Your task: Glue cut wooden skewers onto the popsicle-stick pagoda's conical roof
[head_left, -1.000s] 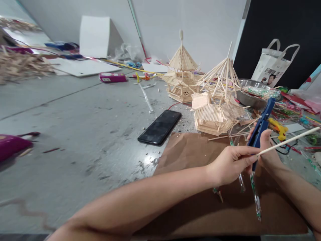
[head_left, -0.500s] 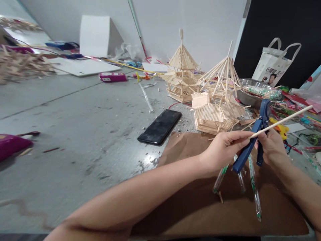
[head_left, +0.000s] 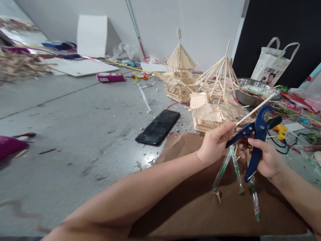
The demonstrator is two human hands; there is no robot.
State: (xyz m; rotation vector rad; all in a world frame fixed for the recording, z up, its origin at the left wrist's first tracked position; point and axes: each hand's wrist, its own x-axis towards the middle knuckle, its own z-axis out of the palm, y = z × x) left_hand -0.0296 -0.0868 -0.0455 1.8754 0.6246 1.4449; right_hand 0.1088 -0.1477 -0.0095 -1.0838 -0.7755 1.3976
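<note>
My left hand [head_left: 215, 142] pinches a thin wooden stick [head_left: 255, 109] that slants up to the right. My right hand [head_left: 267, 160] grips blue cutting pliers [head_left: 255, 134] with their handles spread apart; the jaws sit beside the stick. Both hands hover over a brown paper sheet [head_left: 190, 201], just in front of a stick-built pavilion model [head_left: 215, 103]. Clear wrapped sticks [head_left: 235, 167] lie on the paper below my hands.
A second stick pavilion [head_left: 179, 75] stands behind the first. A black phone [head_left: 158, 127] lies left of the paper. A metal bowl [head_left: 247, 97], a white bag [head_left: 274, 63] and colourful clutter fill the right. Pink items [head_left: 111, 77] and wood scraps [head_left: 20, 65] lie on the left.
Both hands rose and shifted left toward the pavilion. The pliers turned from upright to nearly level and their handles spread. The stick tilted steeper.
</note>
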